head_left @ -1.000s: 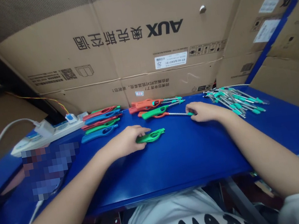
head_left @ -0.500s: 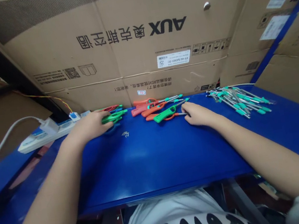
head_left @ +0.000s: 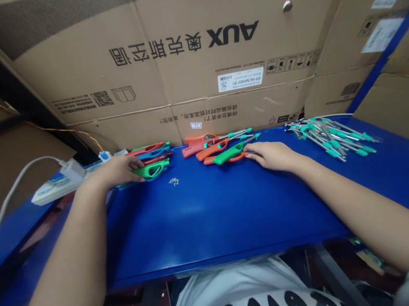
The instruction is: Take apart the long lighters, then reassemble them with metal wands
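My left hand [head_left: 122, 170] is at the left pile of lighter handles, its fingers closed on the rear end of a green lighter handle [head_left: 153, 170]. Red and blue lighter handles [head_left: 153, 153] lie just behind it. My right hand [head_left: 274, 155] pinches the thin front end of an orange lighter [head_left: 209, 161], which is partly hidden under a green long-necked lighter [head_left: 230, 153]. More orange and red long-necked lighters [head_left: 212, 149] lie heaped beside these in the middle, their metal stems pointing right.
Right of my right hand lies a heap of metal lighter stems [head_left: 331, 138] with teal parts. A white power strip [head_left: 56, 189] with plugs stands at the left. Cardboard [head_left: 189, 66] walls the back of the blue table [head_left: 215, 214]. Small thin pieces [head_left: 173, 181] lie near the left pile.
My left hand has drawn back a little to the left, uncovering more red and blue handles. My right hand has come slightly nearer to me, at the orange lighter's front end.
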Tool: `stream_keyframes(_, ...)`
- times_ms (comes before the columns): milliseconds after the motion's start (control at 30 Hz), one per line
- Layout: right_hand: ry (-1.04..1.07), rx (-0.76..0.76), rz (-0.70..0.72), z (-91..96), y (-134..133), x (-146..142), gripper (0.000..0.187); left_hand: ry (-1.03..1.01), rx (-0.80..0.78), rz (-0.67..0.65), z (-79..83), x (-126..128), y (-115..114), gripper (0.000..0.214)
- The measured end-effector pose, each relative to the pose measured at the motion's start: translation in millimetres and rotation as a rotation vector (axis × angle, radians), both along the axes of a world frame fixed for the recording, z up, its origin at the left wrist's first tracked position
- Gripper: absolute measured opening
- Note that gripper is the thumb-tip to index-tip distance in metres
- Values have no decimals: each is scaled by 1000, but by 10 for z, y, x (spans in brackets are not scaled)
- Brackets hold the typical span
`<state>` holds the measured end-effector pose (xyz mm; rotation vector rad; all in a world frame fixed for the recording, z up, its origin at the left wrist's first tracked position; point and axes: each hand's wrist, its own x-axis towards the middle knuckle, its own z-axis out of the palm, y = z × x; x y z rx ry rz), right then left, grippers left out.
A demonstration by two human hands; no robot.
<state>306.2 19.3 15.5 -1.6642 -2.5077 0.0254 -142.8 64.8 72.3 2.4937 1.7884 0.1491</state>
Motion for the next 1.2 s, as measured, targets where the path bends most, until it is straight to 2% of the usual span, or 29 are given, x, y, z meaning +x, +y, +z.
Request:
stream_keyframes(133,-6,-7,2,35,-13,10,31,19,16,37,17,-56,5,31)
stream_keyframes(233,24,-41,-25,60,-20,21,30,41,41,56,70,1,-57,30)
stream_keyframes(300,100,-83,10,87,-33,28,29,33,104,56,108,119,-128,26)
stream_keyframes(367,210,-124,92,119,-56,32,28,-46,247,25,130,311,-222,22)
stream_keyframes(433,297,-151,165,149,-93,22,24,-193,425,-30,118,554,-333,31)
stream_keyframes(467,319,-159,189,161,-114,10,22,-229,454,-74,94,683,-393,38)
stream_keyframes(533,318,-162,217,174,-160,-30,17,-237,420,-241,3,934,-515,45)
stream_keyframes(600,297,-170,243,172,-201,-87,14,-225,365,-402,-141,1156,-629,41)
stream_keyframes(700,301,-196,285,152,-247,-177,12,-253,193,-557,-415,1409,-750,39)
stream_keyframes(800,353,-216,327,132,-273,-236,13,-320,83,-590,-653,1555,-782,46)
stream_keyframes(900,415,-218,330,126,-282,-257,16,-428,59,-567,-769,1603,-760,41)
stream_keyframes(1200,416,-278,282,128,-256,-205,17,-491,-1,-511,-724,1553,-738,31)
